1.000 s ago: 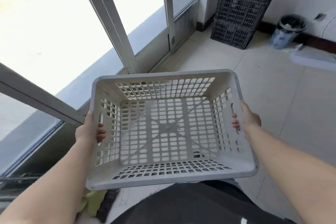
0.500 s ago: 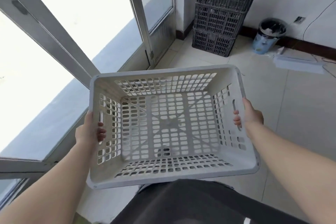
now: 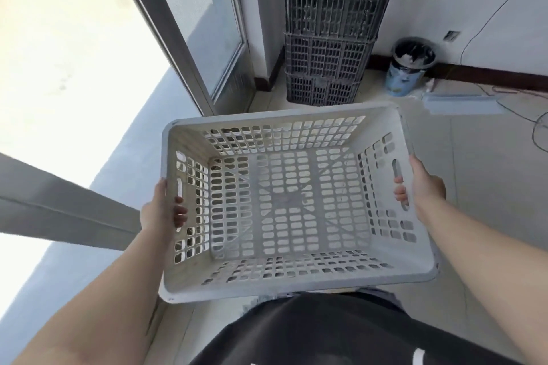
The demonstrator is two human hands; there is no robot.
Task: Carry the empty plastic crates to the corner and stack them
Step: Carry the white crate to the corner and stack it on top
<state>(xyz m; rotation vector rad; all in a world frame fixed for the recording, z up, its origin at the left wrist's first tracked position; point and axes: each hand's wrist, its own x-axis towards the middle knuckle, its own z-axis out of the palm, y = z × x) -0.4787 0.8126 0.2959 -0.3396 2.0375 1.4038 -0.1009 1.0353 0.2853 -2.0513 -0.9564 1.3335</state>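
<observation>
Along the left of the frame runs the window frame [image 3: 178,38], its bright glass and sill close beside our path. At left centre our left hand [image 3: 161,207] grips the light crate [image 3: 284,201] at its side handle slot, fingers curled through the opening onto the inner wall. We hold the crate level at waist height, mid-frame and empty. At right centre our right hand [image 3: 422,184] grips the opposite slot the same way, fingertips showing inside.

At top centre the dark stack [image 3: 329,38] of crates stands in the corner against the wall, and to its right sit a bin [image 3: 410,71], a flat panel [image 3: 462,104] and loose cable [image 3: 533,127] on the floor.

We judge the risks to be catching a foot on that cable, or knocking the tall stack while lifting our crate onto it, since it rises high and narrow. Open tiled floor lies straight ahead, and the stack's top rim is cut off by the frame.
</observation>
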